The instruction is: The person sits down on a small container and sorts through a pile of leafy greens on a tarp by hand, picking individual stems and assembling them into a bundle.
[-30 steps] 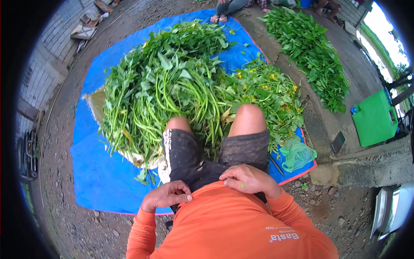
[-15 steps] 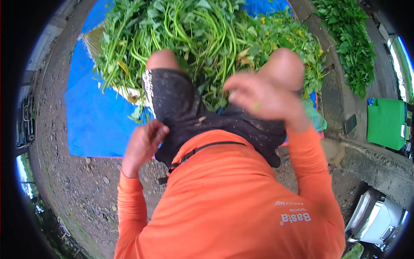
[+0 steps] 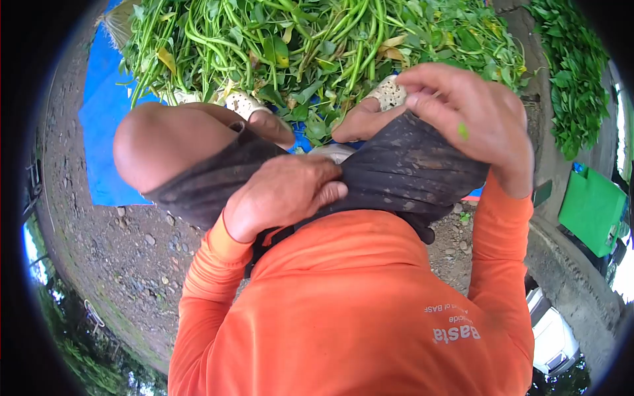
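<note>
My left hand [image 3: 287,191] lies over the lap of the dark, spotted shorts [image 3: 416,162], its fingers curled into the cloth near the crotch. My right hand [image 3: 465,115] is above my right knee and the shorts' hem. Its fingers and thumb are bent toward each other, and what is between them, if anything, is too small to make out. A yellow-green speck sits on the back of that hand. Beyond my feet is a big heap of leafy green stems [image 3: 317,46] with some yellowed leaves. Pale perforated clogs [image 3: 389,94] are on my feet at its edge.
A blue tarp [image 3: 105,138] spreads under the heap, with a woven sack [image 3: 119,23] at its far left. Gravel ground [image 3: 152,257] lies on the left. At right are another row of green leaves [image 3: 574,79], a green box [image 3: 591,211], a concrete ledge [image 3: 574,264] and a white vehicle [image 3: 553,336].
My left hand has moved right and inward onto the shorts. My right hand has shifted right and slightly up, over the knee. My knees have spread apart, bringing the clogs into view.
</note>
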{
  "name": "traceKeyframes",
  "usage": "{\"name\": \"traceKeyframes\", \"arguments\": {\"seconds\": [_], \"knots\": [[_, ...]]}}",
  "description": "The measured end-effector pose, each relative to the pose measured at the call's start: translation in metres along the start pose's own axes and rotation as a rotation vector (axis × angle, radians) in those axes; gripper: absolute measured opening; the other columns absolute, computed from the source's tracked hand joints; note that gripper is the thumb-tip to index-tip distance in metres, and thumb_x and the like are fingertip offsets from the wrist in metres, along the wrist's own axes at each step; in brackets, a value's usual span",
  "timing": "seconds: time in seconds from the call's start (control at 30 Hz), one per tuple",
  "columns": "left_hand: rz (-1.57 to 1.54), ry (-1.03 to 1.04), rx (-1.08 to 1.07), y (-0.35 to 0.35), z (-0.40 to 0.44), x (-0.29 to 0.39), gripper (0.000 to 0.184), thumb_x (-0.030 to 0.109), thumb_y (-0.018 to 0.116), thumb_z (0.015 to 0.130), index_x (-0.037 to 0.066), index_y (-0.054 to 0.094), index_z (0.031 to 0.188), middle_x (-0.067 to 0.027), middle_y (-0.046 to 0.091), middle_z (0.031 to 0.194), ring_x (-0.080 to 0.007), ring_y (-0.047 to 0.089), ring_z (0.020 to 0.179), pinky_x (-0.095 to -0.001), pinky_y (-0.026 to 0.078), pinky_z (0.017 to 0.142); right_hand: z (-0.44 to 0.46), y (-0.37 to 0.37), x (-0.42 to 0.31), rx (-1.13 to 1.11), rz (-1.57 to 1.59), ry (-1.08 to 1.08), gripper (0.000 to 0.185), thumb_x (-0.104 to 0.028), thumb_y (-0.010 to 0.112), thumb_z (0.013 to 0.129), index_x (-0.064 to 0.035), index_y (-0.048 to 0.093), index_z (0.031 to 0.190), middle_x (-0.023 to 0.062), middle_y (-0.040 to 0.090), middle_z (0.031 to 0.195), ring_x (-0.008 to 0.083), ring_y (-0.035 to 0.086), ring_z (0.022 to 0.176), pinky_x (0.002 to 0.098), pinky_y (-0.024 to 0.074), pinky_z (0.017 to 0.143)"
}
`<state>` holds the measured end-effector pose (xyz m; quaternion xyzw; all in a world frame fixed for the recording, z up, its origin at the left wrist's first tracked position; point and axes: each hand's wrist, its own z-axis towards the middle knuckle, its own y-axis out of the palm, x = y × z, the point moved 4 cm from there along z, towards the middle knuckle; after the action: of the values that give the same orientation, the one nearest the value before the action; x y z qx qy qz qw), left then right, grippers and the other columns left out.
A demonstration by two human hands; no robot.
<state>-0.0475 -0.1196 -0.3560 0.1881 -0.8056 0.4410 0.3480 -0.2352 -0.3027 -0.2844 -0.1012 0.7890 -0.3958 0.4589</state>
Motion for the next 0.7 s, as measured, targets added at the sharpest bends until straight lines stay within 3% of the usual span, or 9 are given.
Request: {"name": "traceKeyframes", "arguments": {"seconds": [0.03, 0.13, 0.17, 0.27, 0.33, 0.37, 0.47, 0.6, 0.7], "knots": [[-0.071, -0.015, -0.049, 0.003, -0.004, -0.001, 0.045, 0.036, 0.061, 0.108, -0.004, 0.072, 0.126, -0.0233, 0.073, 0.127, -0.0423, 0.069, 0.117, -0.0469, 0.056, 0.100, 0.014, 0.020, 0.014, 0.026, 0.045, -0.187, 0.027, -0.009, 0.067, 0.099, 0.0041, 0.070, 0.123, 0.0202, 0.074, 0.117, 0.0322, 0.073, 0.107, 0.0386, 0.0575, 0.093], [-0.189, -0.007, -0.060, 0.010, -0.010, -0.008, 0.055, 0.043, 0.057, 0.110, -0.005, 0.070, 0.133, -0.0246, 0.071, 0.134, -0.0425, 0.068, 0.124, -0.0480, 0.055, 0.105, 0.027, 0.065, 0.027, -0.060, 0.136, -0.255, 0.024, -0.007, 0.066, 0.098, 0.0044, 0.069, 0.119, 0.0220, 0.073, 0.116, 0.0375, 0.072, 0.106, 0.0419, 0.0570, 0.092], [-0.213, -0.020, -0.052, 0.009, -0.011, -0.008, 0.054, 0.042, 0.057, 0.110, -0.005, 0.070, 0.133, -0.0249, 0.072, 0.133, -0.0426, 0.068, 0.124, -0.0485, 0.055, 0.105, 0.033, 0.083, 0.028, -0.061, 0.157, -0.303, 0.012, -0.004, 0.065, 0.091, 0.0023, 0.071, 0.100, 0.0180, 0.077, 0.101, 0.0418, 0.070, 0.097, 0.0485, 0.0563, 0.086], [-0.205, -0.041, -0.026, 0.009, -0.017, -0.011, 0.053, 0.041, 0.058, 0.109, -0.005, 0.071, 0.132, -0.0254, 0.073, 0.130, -0.0426, 0.069, 0.123, -0.0495, 0.055, 0.105, 0.035, 0.113, 0.023, -0.221, 0.020, -0.327, 0.012, -0.001, 0.065, 0.086, 0.0024, 0.073, 0.094, 0.0192, 0.076, 0.098, 0.0405, 0.070, 0.098, 0.0491, 0.0556, 0.088], [-0.191, -0.045, -0.019, 0.004, -0.012, -0.016, 0.051, 0.040, 0.059, 0.109, -0.004, 0.073, 0.131, -0.0254, 0.073, 0.128, -0.0423, 0.069, 0.123, -0.0495, 0.055, 0.105, 0.031, 0.135, 0.021, -0.500, 0.158, -0.098, 0.021, 0.001, 0.063, 0.086, 0.0023, 0.077, 0.101, 0.0214, 0.074, 0.116, 0.0416, 0.069, 0.107, 0.0480, 0.0543, 0.093], [-0.202, -0.053, -0.032, 0.001, -0.010, -0.016, 0.050, 0.040, 0.059, 0.109, -0.004, 0.073, 0.130, -0.0253, 0.074, 0.128, -0.0422, 0.069, 0.123, -0.0493, 0.055, 0.105, 0.027, 0.151, 0.026, -0.357, 0.237, -0.217, 0.021, -0.002, 0.062, 0.089, 0.0013, 0.078, 0.103, 0.0225, 0.074, 0.110, 0.0414, 0.069, 0.105, 0.0491, 0.0537, 0.095], [-0.217, -0.055, -0.051, -0.004, -0.007, -0.014, 0.048, 0.038, 0.060, 0.108, -0.004, 0.074, 0.125, -0.0237, 0.075, 0.124, -0.0406, 0.071, 0.117, -0.0483, 0.056, 0.101, 0.020, 0.181, 0.030, -0.341, 0.137, -0.007, 0.021, -0.004, 0.062, 0.092, 0.0002, 0.078, 0.104, 0.0238, 0.075, 0.107, 0.0411, 0.068, 0.109, 0.0493, 0.0531, 0.098], [-0.198, 0.008, 0.033, 0.002, -0.006, -0.020, 0.046, 0.037, 0.062, 0.107, -0.004, 0.075, 0.122, -0.0223, 0.076, 0.120, -0.0402, 0.072, 0.112, -0.0480, 0.058, 0.096, 0.041, 0.187, 0.040, -0.566, 0.237, 0.167, 0.020, -0.009, 0.066, 0.093, 0.0006, 0.078, 0.106, 0.0202, 0.077, 0.096, 0.0381, 0.074, 0.097, 0.0469, 0.0571, 0.087], [-0.193, 0.015, 0.089, 0.004, -0.007, -0.020, 0.045, 0.036, 0.062, 0.106, -0.004, 0.075, 0.121, -0.0225, 0.077, 0.117, -0.0411, 0.073, 0.109, -0.0485, 0.058, 0.094, 0.044, 0.200, 0.051, -0.466, 0.221, 0.040, 0.015, -0.010, 0.067, 0.094, 0.0008, 0.074, 0.100, 0.0190, 0.077, 0.093, 0.0364, 0.075, 0.092, 0.0459, 0.0576, 0.082]]}}
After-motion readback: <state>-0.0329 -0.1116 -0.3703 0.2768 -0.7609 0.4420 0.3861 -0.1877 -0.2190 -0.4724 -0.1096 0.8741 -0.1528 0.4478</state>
